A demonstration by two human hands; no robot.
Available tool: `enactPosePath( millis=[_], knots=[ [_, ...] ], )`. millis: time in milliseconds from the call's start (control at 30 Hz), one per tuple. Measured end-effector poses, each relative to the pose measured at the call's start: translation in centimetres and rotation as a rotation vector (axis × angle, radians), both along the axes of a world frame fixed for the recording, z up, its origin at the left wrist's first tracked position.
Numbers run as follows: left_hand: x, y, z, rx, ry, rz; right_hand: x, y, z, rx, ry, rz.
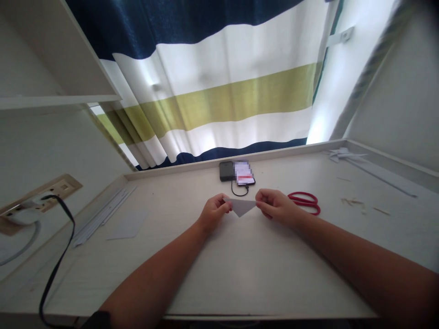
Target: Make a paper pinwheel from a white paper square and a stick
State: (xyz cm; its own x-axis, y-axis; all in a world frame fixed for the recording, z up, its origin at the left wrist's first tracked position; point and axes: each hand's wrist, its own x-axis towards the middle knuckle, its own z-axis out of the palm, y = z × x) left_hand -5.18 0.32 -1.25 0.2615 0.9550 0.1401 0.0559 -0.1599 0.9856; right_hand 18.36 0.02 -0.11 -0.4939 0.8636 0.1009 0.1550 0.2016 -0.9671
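Observation:
Between my two hands a small white piece of paper (239,207), folded into a triangle, is held just above the desk with its point facing me. My left hand (214,211) pinches its left corner between thumb and fingers. At the opposite corner, my right hand (275,206) grips the paper in the same pinching way. Red-handled scissors (310,199) lie beside my right hand, their blades hidden behind it. Beyond the paper, a phone (244,172) with a blurred screen rests next to a black power bank (226,171), and a short cable runs between them.
Folded paper strips (103,214) and a flat white sheet (126,225) lie on the left. Small wooden bits (353,201) are scattered at right, with paper scraps (346,155) behind. A black cord (68,256) hangs from the wall socket (44,198). A raised rim (164,168) borders the desk's back.

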Motion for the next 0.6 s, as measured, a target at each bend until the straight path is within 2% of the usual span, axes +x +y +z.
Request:
enactPosePath(
  millis=[200,333,600],
  knots=[
    [0.6,-0.4,0.5,0.048,0.016,0.097,-0.2,0.5,-0.7,-0.029,0.084,-0.019],
    [1.4,-0.9,0.7,0.064,0.006,0.132,-0.9,0.1,-0.6,-0.078,0.090,0.077],
    [2.1,-1.6,0.6,-0.022,0.046,-0.144,-1.8,-0.6,-0.5,-0.095,0.135,0.176]
  ],
)
